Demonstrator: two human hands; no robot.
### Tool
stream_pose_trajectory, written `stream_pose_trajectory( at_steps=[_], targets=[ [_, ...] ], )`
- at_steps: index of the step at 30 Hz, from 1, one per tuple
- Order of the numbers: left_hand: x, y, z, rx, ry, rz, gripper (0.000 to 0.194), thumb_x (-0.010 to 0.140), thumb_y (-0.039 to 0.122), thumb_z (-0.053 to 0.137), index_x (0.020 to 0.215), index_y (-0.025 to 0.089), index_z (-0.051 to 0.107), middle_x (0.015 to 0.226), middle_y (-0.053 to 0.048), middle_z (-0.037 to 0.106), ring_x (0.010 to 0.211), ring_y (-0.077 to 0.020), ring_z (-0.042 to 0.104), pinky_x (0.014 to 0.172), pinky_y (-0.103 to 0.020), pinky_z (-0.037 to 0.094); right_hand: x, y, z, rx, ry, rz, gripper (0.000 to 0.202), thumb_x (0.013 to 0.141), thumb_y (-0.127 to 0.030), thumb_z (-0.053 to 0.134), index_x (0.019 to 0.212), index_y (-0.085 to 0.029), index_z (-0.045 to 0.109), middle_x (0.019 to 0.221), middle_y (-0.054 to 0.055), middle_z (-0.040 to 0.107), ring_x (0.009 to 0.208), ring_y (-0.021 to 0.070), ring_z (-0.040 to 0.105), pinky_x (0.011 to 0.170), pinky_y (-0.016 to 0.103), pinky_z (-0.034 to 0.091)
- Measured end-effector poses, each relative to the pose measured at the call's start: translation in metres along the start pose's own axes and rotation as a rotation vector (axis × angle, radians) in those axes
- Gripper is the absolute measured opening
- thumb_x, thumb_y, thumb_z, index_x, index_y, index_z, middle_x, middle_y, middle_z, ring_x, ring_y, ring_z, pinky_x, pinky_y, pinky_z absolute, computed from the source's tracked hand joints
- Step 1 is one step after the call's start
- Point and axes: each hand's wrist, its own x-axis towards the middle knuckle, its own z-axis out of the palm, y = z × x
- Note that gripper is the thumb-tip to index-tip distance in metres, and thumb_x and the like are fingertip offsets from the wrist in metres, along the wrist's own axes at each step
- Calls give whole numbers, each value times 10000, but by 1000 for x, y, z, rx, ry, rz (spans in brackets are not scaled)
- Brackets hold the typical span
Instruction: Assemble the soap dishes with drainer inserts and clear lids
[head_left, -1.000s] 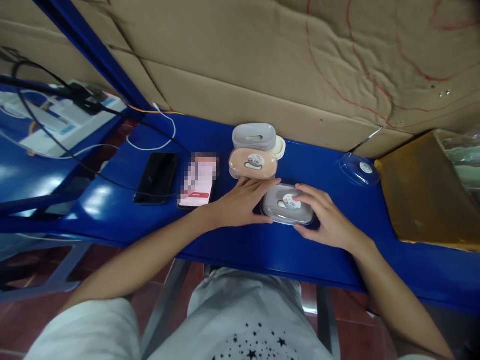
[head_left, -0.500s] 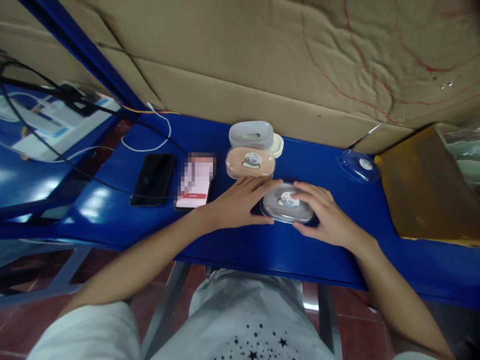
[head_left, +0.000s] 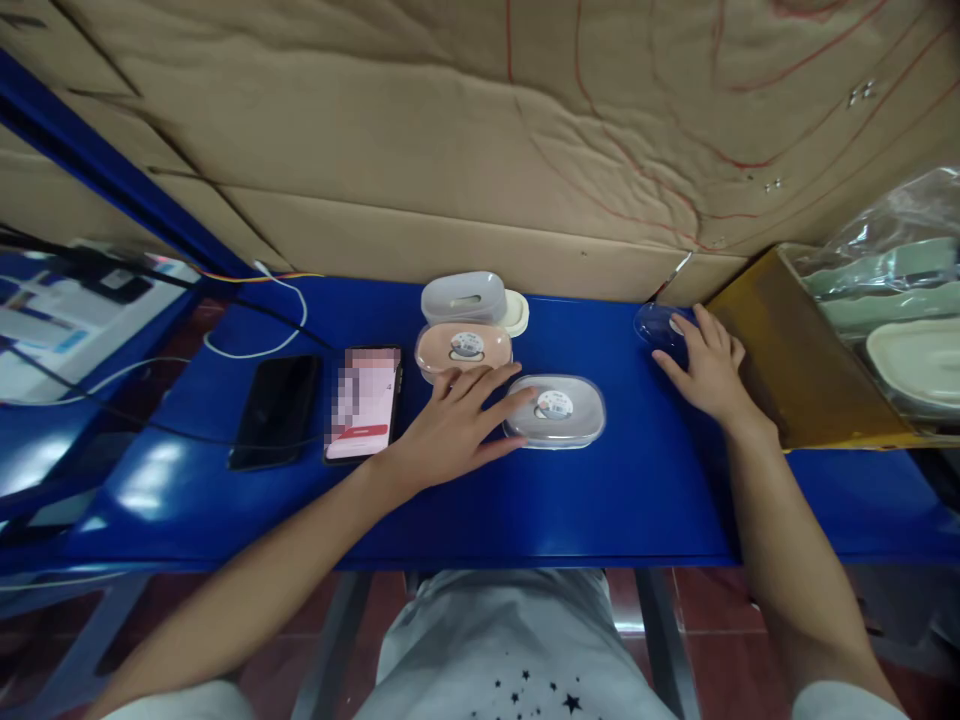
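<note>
On the blue tabletop (head_left: 585, 510), in front of the person, a grey container (head_left: 570, 418) sits flat beneath a clear cover with a round label. The left hand (head_left: 459, 425) lies at its left end with thumb and forefinger wide apart, the forefinger reaching over the cover, clasping nothing. Its other fingers overlap the near edge of a peach container (head_left: 435, 347), likewise covered and labelled, just behind. Well to the right, the right hand (head_left: 706, 370) spreads its thumb and fingers about the right end of a clear lid (head_left: 654, 330); whether they pinch it, I cannot tell. Behind the peach container stand a pale grey box (head_left: 446, 303) and a cream lid (head_left: 516, 312). Farther left lie a lit phone (head_left: 371, 400) and a dark phone (head_left: 276, 410); at far right, a cardboard box (head_left: 817, 370) holds pale green and cream pieces.
</note>
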Motion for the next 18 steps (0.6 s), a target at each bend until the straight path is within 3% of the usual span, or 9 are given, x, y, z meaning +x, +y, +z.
stream_pose_trajectory(
  at_steps=[4,8,13,15,18],
  targets=[
    [1,-6,5,56,17,-138,586,1106,540,564,1612,246,542,1734,-195,426,1586,-447,406,1258,-695,278,-4,-16,5,90,-22,-133,588,1097,-593,443,1581,-275,538,1745,184,411,1573,454,412,1215,742,319],
    [4,-13,8,34,31,-238,520,1101,514,588,1561,274,599,1710,-162,476,1596,-426,407,1282,-721,210,3,-55,12,272,-95,-314,481,1129,-500,413,1546,-312,561,1713,128,484,1570,370,454,1235,673,349],
    [6,-11,6,43,35,-268,479,1102,506,592,1504,251,645,1679,-164,515,1581,-408,426,1279,-701,237,57,-110,31,352,-191,-518,444,1139,-374,383,1520,-282,590,1674,126,539,1544,325,498,1226,613,368],
    [6,-12,5,48,35,-282,457,1104,503,590,1483,256,659,1671,-158,525,1575,-401,433,1280,-699,234,82,-132,40,342,-234,-592,456,1119,-353,445,1546,-259,573,1672,140,538,1535,337,500,1203,599,377],
    [5,-14,4,46,37,-304,485,1100,528,586,1488,246,653,1663,-175,526,1561,-411,448,1272,-724,233,106,-155,51,325,-278,-656,398,1046,-327,604,1428,-239,674,1512,148,685,1418,355,592,1144,567,402]
  ],
)
